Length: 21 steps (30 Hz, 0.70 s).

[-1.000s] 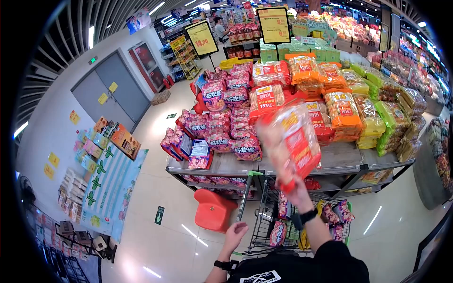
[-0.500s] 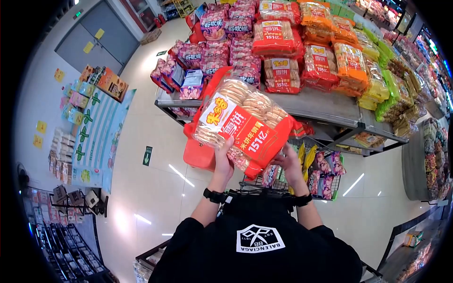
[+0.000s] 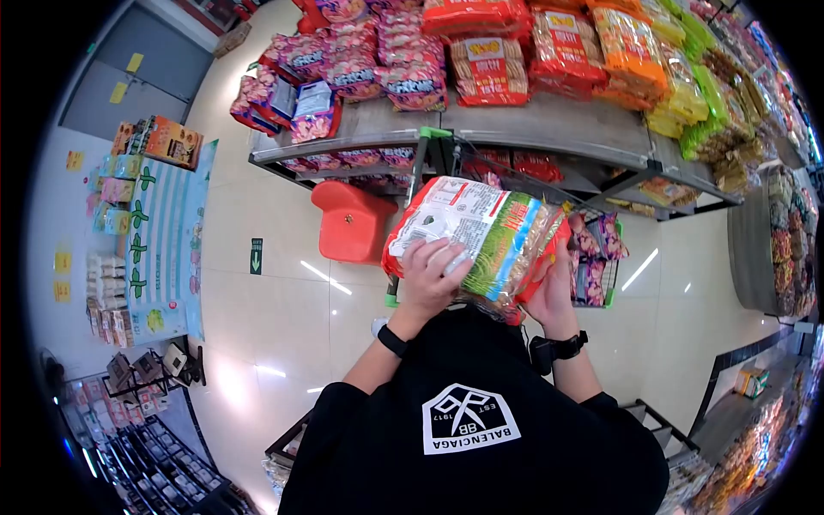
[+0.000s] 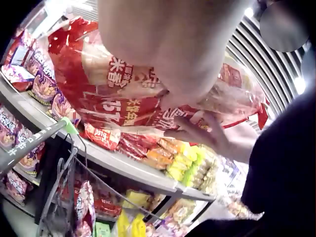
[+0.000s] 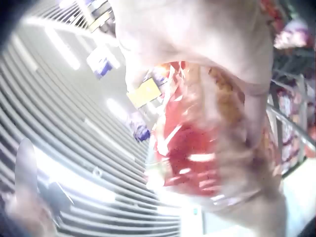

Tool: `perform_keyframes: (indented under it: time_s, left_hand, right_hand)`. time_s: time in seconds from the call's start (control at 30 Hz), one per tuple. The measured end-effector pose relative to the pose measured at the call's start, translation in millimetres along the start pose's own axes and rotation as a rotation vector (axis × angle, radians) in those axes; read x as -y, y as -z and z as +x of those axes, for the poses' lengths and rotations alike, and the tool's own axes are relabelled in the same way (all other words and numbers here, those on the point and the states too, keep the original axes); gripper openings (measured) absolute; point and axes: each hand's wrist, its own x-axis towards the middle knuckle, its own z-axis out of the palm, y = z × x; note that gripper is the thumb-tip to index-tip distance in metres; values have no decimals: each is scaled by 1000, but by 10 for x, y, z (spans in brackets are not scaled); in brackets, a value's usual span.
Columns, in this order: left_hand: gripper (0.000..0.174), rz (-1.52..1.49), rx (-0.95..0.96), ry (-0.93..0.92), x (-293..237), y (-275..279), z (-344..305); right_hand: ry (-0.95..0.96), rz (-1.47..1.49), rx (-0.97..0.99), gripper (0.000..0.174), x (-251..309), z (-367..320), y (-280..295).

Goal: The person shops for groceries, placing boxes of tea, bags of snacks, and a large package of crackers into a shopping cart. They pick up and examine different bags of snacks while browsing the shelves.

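A large red-edged bag of rice crackers is held at chest height, its printed back with a white panel and green field facing up in the head view. The left hand lies over its near left part with fingers bent on the white panel. At the bag's right end the right hand grips the red edge, thumb side up. In the left wrist view the bag's red front shows beneath the left hand. The right wrist view is blurred; the right hand is against the bag.
A grey display shelf with stacked snack bags stands ahead. Beneath the bag is a shopping cart with purple packs. A red stool stands left of the cart, and a round grey bin is at the right.
The right hand brought the bag from the shelf toward the body, where the left hand joined it. The bag has turned from its red front to its printed back. The head view has tilted down.
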Motion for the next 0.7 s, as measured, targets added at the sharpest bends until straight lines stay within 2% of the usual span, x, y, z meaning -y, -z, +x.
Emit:
perform_keyframes:
  time_s: [0.03,0.1,0.17,0.23,0.27,0.3,0.37,0.4,0.43,0.47,0.53,0.57,0.63,0.7]
  left_hand:
    - [51,53,63,-110,-39,-46,-2]
    - [55,6,155,-69,-155,-149,50]
    - [56,-160,335,127,-230,-303,102]
    - [56,-220,416,175,-227,-404,81]
    - [54,-276,596,252,-201,-395,29]
    - [53,-332,777,332,-165,-380,-59]
    - [52,-285,769,299,-49,-386,-351]
    - [52,-216,832,418,-33,-343,-443]
    - [51,-146,892,537,-18,-298,-526]
    - [51,-141,897,546,20,-256,-619]
    - [53,-96,920,684,44,-176,-771]
    - [53,-84,922,693,7,-133,-776]
    - [55,-41,894,842,-15,-35,-739]
    - [57,-28,887,896,-79,25,-766]
  right_hand:
    - [0,8,-20,54,10,25,103]
    - [-53,-140,-205,51,10,157,459]
    - [-92,-71,-255,49,100,280,834]
    - [87,-268,-357,49,172,389,1068]
    - [179,-353,-428,54,211,441,1146]
    - [164,-349,-436,54,248,501,1229]
    - [359,-835,-479,58,323,662,1437]
    - [393,-1022,-500,64,350,796,1716]
    - [380,-1018,-499,64,371,915,1891]
    - [391,-1092,-481,67,398,1043,2024]
    - [368,-1216,-498,75,429,1329,2191]
    - [359,-1211,-488,75,403,1488,2301]
    - [337,-1062,-423,77,281,1919,2548]
    - [330,-1120,-409,75,176,2245,2659]
